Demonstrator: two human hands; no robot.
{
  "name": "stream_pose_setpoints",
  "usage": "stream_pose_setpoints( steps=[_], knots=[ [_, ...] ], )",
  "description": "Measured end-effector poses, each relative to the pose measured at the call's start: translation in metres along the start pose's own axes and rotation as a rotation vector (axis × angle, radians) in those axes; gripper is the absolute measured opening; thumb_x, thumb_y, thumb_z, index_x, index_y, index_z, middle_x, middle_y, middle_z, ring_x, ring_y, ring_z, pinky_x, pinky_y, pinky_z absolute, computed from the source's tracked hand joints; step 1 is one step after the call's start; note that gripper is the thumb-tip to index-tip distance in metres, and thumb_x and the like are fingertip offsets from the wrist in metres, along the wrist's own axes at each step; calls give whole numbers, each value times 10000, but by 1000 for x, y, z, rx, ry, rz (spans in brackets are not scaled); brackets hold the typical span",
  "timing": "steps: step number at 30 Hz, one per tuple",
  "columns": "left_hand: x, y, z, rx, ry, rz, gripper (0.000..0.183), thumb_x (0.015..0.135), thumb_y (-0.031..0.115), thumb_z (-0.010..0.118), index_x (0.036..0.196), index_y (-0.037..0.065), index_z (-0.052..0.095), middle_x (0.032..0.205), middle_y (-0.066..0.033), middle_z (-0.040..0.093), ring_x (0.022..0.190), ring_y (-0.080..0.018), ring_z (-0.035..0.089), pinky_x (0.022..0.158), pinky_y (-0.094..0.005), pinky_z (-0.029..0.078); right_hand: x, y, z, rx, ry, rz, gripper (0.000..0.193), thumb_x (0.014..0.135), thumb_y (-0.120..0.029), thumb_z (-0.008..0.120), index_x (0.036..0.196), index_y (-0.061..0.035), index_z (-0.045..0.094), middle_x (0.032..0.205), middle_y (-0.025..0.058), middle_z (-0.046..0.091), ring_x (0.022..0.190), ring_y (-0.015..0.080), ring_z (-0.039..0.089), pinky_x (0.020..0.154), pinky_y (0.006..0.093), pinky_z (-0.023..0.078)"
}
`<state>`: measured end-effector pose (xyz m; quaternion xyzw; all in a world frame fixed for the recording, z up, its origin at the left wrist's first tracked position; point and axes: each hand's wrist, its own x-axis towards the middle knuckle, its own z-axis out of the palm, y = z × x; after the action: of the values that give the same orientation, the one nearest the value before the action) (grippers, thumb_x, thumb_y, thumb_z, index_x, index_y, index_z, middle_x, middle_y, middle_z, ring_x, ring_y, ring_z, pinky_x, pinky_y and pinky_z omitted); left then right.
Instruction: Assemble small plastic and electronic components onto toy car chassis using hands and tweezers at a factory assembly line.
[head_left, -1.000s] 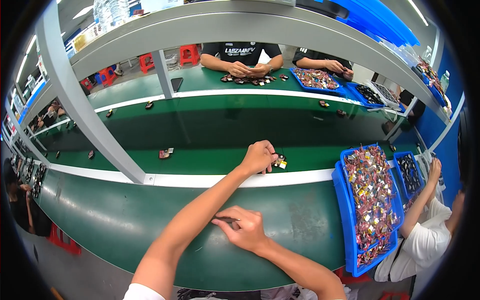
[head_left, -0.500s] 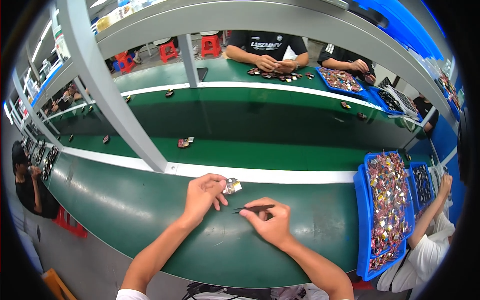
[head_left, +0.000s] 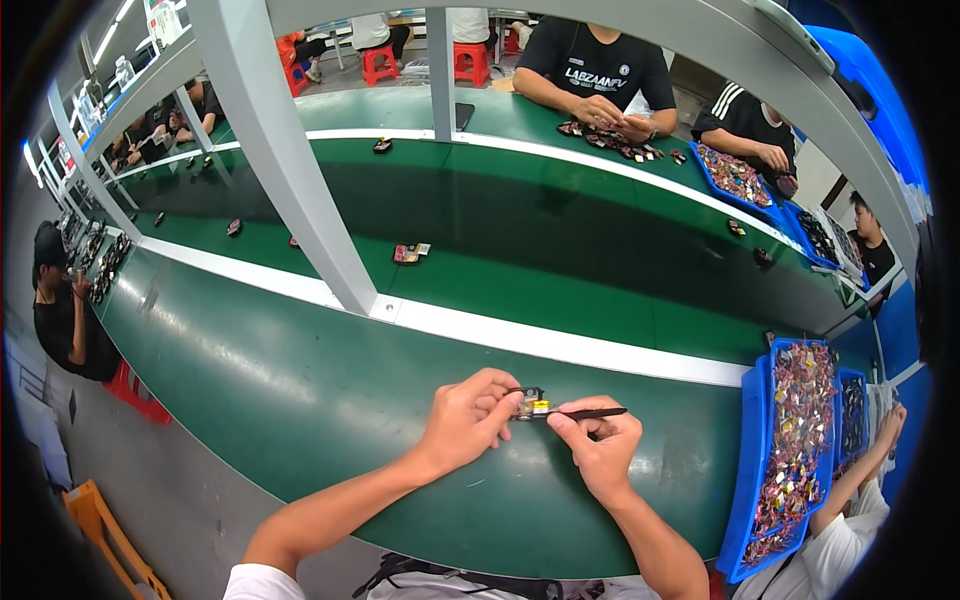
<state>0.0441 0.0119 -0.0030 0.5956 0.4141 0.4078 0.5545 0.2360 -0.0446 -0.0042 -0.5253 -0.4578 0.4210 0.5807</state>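
Observation:
Over the green bench, my left hand (head_left: 462, 422) is closed, pinching a small electronic assembly (head_left: 533, 407) at its left side. The piece has a black frame-like housing with a yellow-and-white bit on it; its finer details are too small to make out. Closed around black tweezers (head_left: 598, 413), my right hand (head_left: 606, 455) holds them almost level, pointing left. The tweezer tips meet the right side of the assembly, though I cannot tell whether they grip anything.
At right stands a blue crate (head_left: 745, 480) heaped with small wired parts. Beyond the white rail (head_left: 560, 355) runs a green conveyor belt (head_left: 560, 290) with scattered assemblies (head_left: 410, 254). A grey post (head_left: 300, 170) rises ahead at left. Co-workers sit across, at left and at right.
The view has shifted. My hands have come together, bringing the tweezer tips from apart to touching the assembly. The assembly has turned, showing its black housing.

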Motion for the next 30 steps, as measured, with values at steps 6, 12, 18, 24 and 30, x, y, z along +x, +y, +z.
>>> stream_pose_setpoints(
  steps=[6,12,18,24,30],
  knots=[
    [-2,0,0,-5,-34,7,155,997,32,624,1110,-67,586,862,-110,693,609,-117,669,453,-241,508,1,6,3,-75,-1,-126,104,834,34,812,899,26,732,783,8,688,532,-3,464,473,180,326],
    [-3,2,1,-1,-19,9,154,999,19,609,1122,-65,572,866,-109,688,604,-115,660,451,-243,509,1,8,0,-166,9,-177,108,830,22,813,885,33,721,766,13,678,523,2,482,471,180,323],
    [-3,0,0,-13,-49,-5,214,1002,-6,578,1205,-73,585,913,-112,687,621,-114,661,475,-239,523,0,7,0,-194,6,-146,120,837,25,802,893,54,700,760,26,670,532,8,502,478,175,342],
    [-4,-5,0,-42,-16,44,242,997,32,599,1230,-21,642,859,-92,706,600,-97,647,471,-240,519,2,6,4,-147,48,-113,104,831,-11,823,880,23,738,635,-32,628,482,-7,454,453,191,278],
    [-4,-3,1,-15,-16,20,233,999,53,616,1214,-26,655,860,-98,703,592,-100,644,472,-242,520,1,5,4,-169,60,-138,99,826,-3,822,882,21,743,675,-16,662,488,-5,459,456,191,291]
  ],
)
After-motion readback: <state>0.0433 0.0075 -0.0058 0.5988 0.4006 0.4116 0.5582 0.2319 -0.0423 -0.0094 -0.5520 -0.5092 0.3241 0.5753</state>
